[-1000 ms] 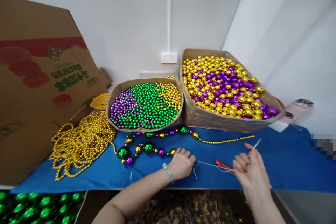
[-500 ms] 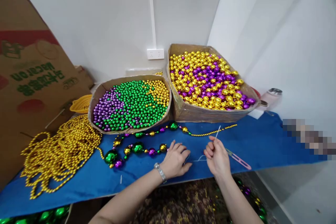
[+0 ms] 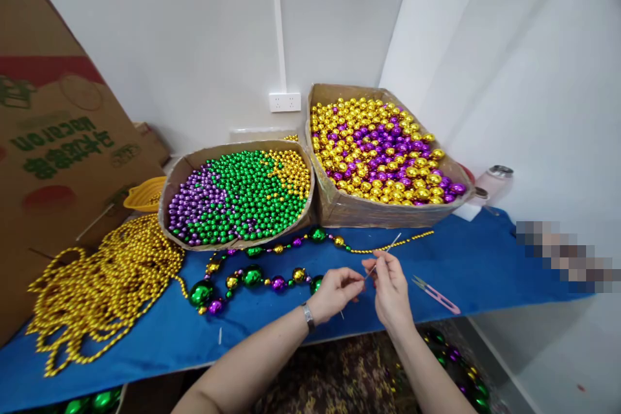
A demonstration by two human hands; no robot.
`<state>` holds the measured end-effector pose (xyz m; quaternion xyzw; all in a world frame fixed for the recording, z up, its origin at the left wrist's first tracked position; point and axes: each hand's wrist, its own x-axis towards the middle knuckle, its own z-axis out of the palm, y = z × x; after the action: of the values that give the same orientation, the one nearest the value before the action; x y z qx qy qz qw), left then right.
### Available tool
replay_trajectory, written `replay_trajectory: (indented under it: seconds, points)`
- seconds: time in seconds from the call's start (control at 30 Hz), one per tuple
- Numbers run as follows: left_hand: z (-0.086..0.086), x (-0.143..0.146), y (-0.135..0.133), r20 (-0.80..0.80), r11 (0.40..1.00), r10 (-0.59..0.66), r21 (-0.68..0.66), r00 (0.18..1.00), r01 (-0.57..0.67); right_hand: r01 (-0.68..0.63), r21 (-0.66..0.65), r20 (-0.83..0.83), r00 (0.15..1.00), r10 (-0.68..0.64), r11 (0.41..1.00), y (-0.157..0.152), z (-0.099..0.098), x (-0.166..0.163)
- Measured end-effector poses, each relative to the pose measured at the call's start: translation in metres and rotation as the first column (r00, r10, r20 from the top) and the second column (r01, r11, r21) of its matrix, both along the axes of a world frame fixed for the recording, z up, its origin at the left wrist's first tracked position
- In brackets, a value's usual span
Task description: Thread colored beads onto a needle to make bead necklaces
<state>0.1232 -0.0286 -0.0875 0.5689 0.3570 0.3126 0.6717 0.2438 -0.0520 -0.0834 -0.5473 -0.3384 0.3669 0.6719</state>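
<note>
My left hand (image 3: 336, 292) and my right hand (image 3: 392, 288) meet above the front of the blue cloth (image 3: 485, 265), both pinched. The right fingers pinch a thin needle (image 3: 385, 251) that points up and right. The left fingers pinch a fine white thread (image 3: 342, 314) near the needle's lower end. Just left of my left hand lies a strand of large green, gold and purple beads (image 3: 252, 275). It runs on into a thin gold bead chain (image 3: 398, 244) behind my hands.
Two cardboard boxes stand at the back: one (image 3: 184, 171) of small purple, green and gold beads, one (image 3: 349, 210) of bigger gold and purple beads. A heap of gold bead chains (image 3: 101, 284) lies left. Pink thread snips (image 3: 436, 294) lie right of my hands. Brown cartons (image 3: 53, 142) lean at left.
My right hand moved left, away from the snips it left on the cloth, and raised the needle. My left hand lifted off the cloth to meet it. The camera swung right.
</note>
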Motion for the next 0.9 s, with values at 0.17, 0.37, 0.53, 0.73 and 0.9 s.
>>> replay_trajectory:
  seconds: [0.17, 0.37, 0.53, 0.73, 0.9]
  points:
    - [-0.003, -0.001, 0.005, -0.044, 0.998, 0.033, 0.049, 0.998, -0.031, -0.041, -0.041, 0.137, 0.99, 0.046, 0.998, 0.0, -0.005, 0.001]
    - [0.001, -0.002, 0.011, -0.11, 0.966, 0.126, 0.241, 0.986, -0.096, -0.131, -0.123, 0.32, 0.933, 0.165, 0.984, -0.009, -0.003, 0.003]
    - [0.009, -0.004, 0.014, -0.167, 0.95, 0.142, 0.3, 0.976, -0.087, -0.119, -0.115, 0.364, 0.919, 0.153, 0.986, -0.011, 0.006, 0.004]
    - [0.069, -0.012, 0.043, -0.178, 0.814, 0.215, 0.576, 0.96, -0.075, -0.097, -0.066, 0.334, 0.936, 0.114, 0.993, -0.005, -0.003, 0.011]
    - [0.142, 0.004, 0.116, -0.318, 0.523, 0.299, 0.843, 0.9, 0.124, -0.156, -0.102, 0.251, 0.952, 0.177, 0.983, -0.003, -0.027, 0.015]
